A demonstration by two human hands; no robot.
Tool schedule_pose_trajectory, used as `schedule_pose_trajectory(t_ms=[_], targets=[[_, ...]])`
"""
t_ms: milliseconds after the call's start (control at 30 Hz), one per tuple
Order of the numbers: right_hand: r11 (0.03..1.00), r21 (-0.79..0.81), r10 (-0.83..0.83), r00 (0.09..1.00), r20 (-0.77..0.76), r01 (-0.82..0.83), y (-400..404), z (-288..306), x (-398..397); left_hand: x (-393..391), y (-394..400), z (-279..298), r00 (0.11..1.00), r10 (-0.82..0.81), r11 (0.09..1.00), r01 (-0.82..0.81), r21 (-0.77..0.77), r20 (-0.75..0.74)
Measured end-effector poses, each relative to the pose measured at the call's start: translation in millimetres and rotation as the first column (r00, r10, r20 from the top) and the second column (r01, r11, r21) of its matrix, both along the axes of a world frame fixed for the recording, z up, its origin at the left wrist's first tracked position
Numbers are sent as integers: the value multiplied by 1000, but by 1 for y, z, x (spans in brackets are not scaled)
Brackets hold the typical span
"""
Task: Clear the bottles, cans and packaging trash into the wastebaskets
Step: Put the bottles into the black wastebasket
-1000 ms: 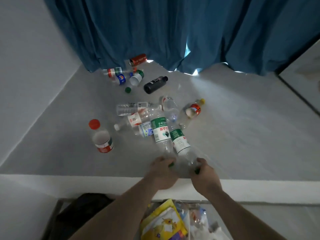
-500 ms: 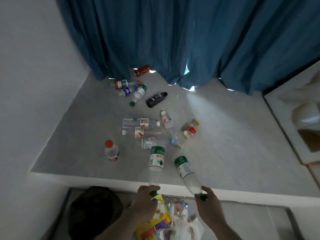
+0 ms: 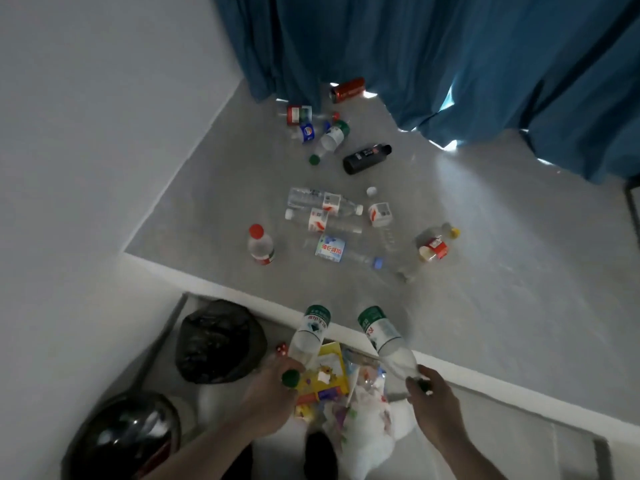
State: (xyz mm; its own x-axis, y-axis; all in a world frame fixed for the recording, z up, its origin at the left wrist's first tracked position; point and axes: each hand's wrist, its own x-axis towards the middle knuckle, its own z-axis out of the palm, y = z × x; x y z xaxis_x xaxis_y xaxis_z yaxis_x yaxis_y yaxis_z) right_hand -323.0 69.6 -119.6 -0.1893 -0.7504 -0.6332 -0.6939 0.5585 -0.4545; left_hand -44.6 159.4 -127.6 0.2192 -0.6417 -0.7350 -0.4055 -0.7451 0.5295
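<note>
My left hand [image 3: 268,398] grips a clear green-labelled bottle [image 3: 309,334] by its green cap end. My right hand [image 3: 433,398] grips a second green-labelled bottle [image 3: 384,336] the same way. Both bottles hang over a white-lined wastebasket [image 3: 372,422] holding colourful packaging [image 3: 325,379], below the edge of the grey platform [image 3: 502,306]. Several more bottles lie on the platform: a red-capped one [image 3: 260,244], a blue-labelled one [image 3: 332,250], a black one [image 3: 366,158] and a red can [image 3: 347,90] by the curtain.
A black-bagged wastebasket [image 3: 218,341] stands left of the white one. A dark shiny helmet [image 3: 128,438] lies at the lower left. A white wall [image 3: 86,150] borders the left, and a blue curtain [image 3: 415,46] hangs at the back.
Both hands have pulled the two green-labelled bottles back off the platform's edge, down over the white wastebasket. The view has tilted down, showing the baskets and the helmet.
</note>
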Motion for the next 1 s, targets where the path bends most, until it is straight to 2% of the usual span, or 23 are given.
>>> schedule_pose_trajectory(t_ms=[67, 167, 300, 533, 700, 867, 1000], targets=[[999, -14, 40, 999, 27, -40, 0, 3, -1, -2, 5, 8, 999, 1, 1000, -2, -30, -43], [990, -12, 137, 990, 32, -137, -3, 11, -1, -1, 29, 24, 992, 115, 993, -114, 10, -46], [971, -24, 235, 971, -33, -236, -20, 26, 7, 11, 83, 31, 977, 212, 976, -210, 55, -33], [948, -202, 200, 953, -227, -247, -66, 46, 2, 45, 161, 16, 939, 341, 938, -343, 58, 43], [923, -355, 10, 931, -365, -149, -86, 55, -30, 51, 185, 29, 911, 401, 911, -407, 61, 93], [903, -415, -105, 881, -462, -110, -117, 59, -62, 43, 154, 25, 966, 251, 967, -254, 39, 66], [918, -344, -24, 840, -542, -196, -137, 54, -69, 30, 76, 31, 997, 50, 998, -48, -43, 60]])
